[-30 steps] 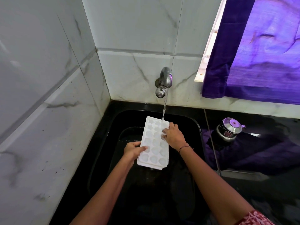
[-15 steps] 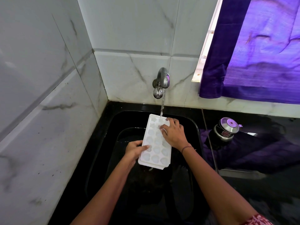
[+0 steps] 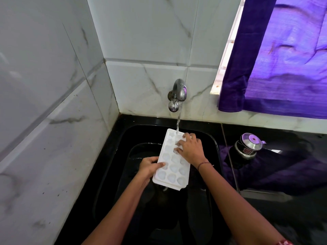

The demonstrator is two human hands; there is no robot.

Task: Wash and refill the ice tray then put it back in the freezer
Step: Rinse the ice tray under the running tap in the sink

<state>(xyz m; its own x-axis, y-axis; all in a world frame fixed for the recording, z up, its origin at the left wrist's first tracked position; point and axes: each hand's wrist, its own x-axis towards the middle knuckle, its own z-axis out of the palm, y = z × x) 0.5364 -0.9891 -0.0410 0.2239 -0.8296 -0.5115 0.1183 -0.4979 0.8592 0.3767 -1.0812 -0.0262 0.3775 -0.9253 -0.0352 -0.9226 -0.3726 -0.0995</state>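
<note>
**Ice tray rinse in progress: right hand moves down the cells**

While water runs from the tap, the left hand grips the left long edge of the ice tray, thumb on the rim and fingers curled beneath. The tray sits over the black sink, its far end under the stream and its near end tilted down. Compared with one second ago, the right hand has shifted from the tray's far right corner onto the upper cells, fingers spread and pressed into them. This indicates the scrubbing stage, not the refill. Water drips from the near edge. To the right, a steel container stands on the dark tabletop, well apart from the tray.
</note>
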